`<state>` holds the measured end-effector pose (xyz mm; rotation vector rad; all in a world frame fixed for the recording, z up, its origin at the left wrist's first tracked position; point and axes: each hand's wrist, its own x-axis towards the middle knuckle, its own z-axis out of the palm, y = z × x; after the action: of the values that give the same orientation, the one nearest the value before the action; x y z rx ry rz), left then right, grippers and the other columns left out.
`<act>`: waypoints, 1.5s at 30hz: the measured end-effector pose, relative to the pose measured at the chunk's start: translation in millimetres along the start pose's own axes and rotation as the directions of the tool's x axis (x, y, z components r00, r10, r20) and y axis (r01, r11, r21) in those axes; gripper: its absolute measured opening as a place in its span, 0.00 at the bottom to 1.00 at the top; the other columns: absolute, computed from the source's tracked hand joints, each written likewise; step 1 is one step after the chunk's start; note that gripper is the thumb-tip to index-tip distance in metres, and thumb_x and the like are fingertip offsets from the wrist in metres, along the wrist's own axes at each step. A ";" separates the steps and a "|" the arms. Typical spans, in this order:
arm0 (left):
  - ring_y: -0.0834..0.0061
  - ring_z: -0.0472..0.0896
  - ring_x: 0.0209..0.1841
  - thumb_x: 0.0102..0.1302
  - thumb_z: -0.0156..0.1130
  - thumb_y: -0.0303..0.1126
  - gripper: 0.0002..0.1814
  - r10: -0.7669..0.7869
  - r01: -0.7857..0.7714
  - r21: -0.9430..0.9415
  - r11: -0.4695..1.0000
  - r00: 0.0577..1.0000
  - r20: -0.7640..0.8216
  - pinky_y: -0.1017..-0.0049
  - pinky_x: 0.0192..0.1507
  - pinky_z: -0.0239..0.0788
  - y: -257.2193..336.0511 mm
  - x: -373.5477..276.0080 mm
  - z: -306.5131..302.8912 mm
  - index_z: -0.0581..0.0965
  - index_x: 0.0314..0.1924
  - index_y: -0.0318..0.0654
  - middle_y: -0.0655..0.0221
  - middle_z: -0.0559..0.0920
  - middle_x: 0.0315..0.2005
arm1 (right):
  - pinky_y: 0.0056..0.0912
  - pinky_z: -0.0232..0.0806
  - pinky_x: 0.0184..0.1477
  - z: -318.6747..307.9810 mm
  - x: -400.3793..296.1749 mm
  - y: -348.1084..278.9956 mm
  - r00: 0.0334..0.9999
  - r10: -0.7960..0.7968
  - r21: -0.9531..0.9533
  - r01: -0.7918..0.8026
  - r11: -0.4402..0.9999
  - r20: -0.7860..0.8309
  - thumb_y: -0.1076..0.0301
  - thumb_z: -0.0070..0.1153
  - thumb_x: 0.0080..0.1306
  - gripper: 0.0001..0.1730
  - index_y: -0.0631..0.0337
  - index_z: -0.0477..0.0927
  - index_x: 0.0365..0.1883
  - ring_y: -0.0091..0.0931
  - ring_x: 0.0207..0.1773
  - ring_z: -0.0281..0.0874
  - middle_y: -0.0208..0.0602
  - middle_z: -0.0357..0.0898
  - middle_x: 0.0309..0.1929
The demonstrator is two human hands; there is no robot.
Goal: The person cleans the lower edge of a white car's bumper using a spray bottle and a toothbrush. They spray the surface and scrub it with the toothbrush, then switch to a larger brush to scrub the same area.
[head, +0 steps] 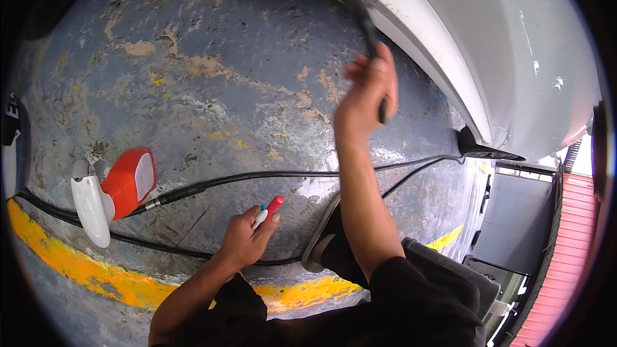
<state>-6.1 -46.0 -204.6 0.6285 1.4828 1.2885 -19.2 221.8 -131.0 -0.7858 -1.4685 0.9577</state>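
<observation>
My right hand [368, 89] grips the dark handle of a brush-like tool [359, 12], blurred by motion. Its far end is at the lower sill [414, 33] of a white car; whether it touches the sill I cannot tell. Lower down, at the middle, my left hand [248, 236] is closed around a red marker-like stick [274, 205] and a small white piece [260, 219], with a bit of blue beside them. What these are exactly is unclear. Between the left hand and the car lies worn grey floor.
A red and white device [129, 183] with a hose fitting stands on the floor at left. Black hoses [270, 174] run across the floor near my shoe [320, 246]. A car wheel [489, 152] is at right, and a dark seat or box [453, 270] is beside me.
</observation>
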 end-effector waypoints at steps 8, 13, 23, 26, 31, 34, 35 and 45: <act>0.82 0.63 0.20 0.69 0.61 0.42 0.21 -0.077 0.072 0.116 0.991 0.996 0.046 0.71 0.23 0.56 18.6 1.8 11.4 0.69 0.23 0.37 0.72 0.66 0.13 | 0.28 0.72 0.36 -18.2 15.2 17.7 0.964 0.172 0.351 -0.094 0.932 -0.200 0.62 0.44 0.74 0.21 0.71 0.73 0.54 0.28 0.32 0.80 0.41 0.82 0.33; 0.78 0.67 0.17 0.69 0.61 0.41 0.19 -0.100 0.087 0.166 0.982 0.992 0.074 0.70 0.21 0.59 12.4 0.7 8.2 0.71 0.25 0.37 0.66 0.69 0.12 | 0.28 0.72 0.36 -65.1 36.6 34.8 0.921 0.200 0.415 -0.047 0.909 -0.333 0.62 0.40 0.75 0.21 0.72 0.71 0.56 0.27 0.33 0.80 0.43 0.81 0.33; 0.74 0.67 0.17 0.67 0.61 0.39 0.18 -0.218 0.193 0.314 0.929 0.975 0.047 0.69 0.22 0.58 18.5 -17.3 -1.2 0.69 0.24 0.36 0.67 0.69 0.14 | 0.29 0.74 0.37 -89.3 45.3 55.0 0.944 0.105 0.310 -0.003 0.951 -0.313 0.64 0.39 0.75 0.21 0.73 0.71 0.56 0.28 0.32 0.81 0.44 0.82 0.33; 0.76 0.66 0.18 0.68 0.60 0.39 0.19 -0.275 0.252 0.313 0.916 0.961 0.029 0.70 0.23 0.58 10.8 -22.6 -6.9 0.69 0.24 0.36 0.67 0.68 0.14 | 0.26 0.71 0.36 -139.3 74.3 66.6 0.841 0.236 0.509 0.053 0.859 -0.486 0.60 0.37 0.77 0.23 0.73 0.71 0.55 0.24 0.33 0.77 0.38 0.80 0.32; 0.77 0.65 0.19 0.69 0.60 0.39 0.18 -0.280 0.237 0.313 0.920 0.955 0.099 0.70 0.23 0.58 13.7 -6.5 8.5 0.69 0.24 0.36 0.68 0.67 0.14 | 0.29 0.72 0.32 -48.1 31.2 44.3 0.948 0.253 0.449 -0.144 0.882 -0.194 0.60 0.43 0.75 0.21 0.73 0.74 0.53 0.30 0.30 0.81 0.44 0.82 0.31; 0.77 0.65 0.19 0.69 0.60 0.38 0.17 -0.271 0.223 0.305 0.926 0.954 0.124 0.70 0.23 0.58 14.1 -2.7 11.9 0.69 0.25 0.37 0.68 0.67 0.14 | 0.30 0.74 0.32 -24.2 25.5 40.1 0.999 -0.049 0.244 0.049 0.969 -0.007 0.59 0.44 0.75 0.23 0.74 0.74 0.53 0.32 0.30 0.82 0.47 0.83 0.32; 0.77 0.65 0.19 0.69 0.60 0.38 0.17 -0.256 0.208 0.301 0.931 0.958 0.130 0.71 0.23 0.58 14.9 -2.9 11.8 0.69 0.25 0.37 0.68 0.67 0.14 | 0.30 0.74 0.33 -42.0 33.7 40.9 0.997 0.016 0.239 0.003 0.971 -0.078 0.59 0.45 0.74 0.23 0.74 0.74 0.53 0.32 0.29 0.82 0.47 0.83 0.32; 0.75 0.64 0.19 0.69 0.59 0.37 0.17 -0.185 0.157 0.273 0.949 0.980 0.079 0.70 0.23 0.58 18.8 -13.2 0.8 0.68 0.25 0.37 0.68 0.69 0.15 | 0.31 0.73 0.36 -36.7 31.1 43.8 0.941 0.240 0.505 -0.092 0.858 -0.238 0.59 0.41 0.73 0.20 0.69 0.77 0.44 0.28 0.30 0.81 0.43 0.81 0.27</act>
<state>-5.2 -51.7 -182.3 0.7123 1.5995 0.9175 11.4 273.5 -156.1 -0.6494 -0.8507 1.2247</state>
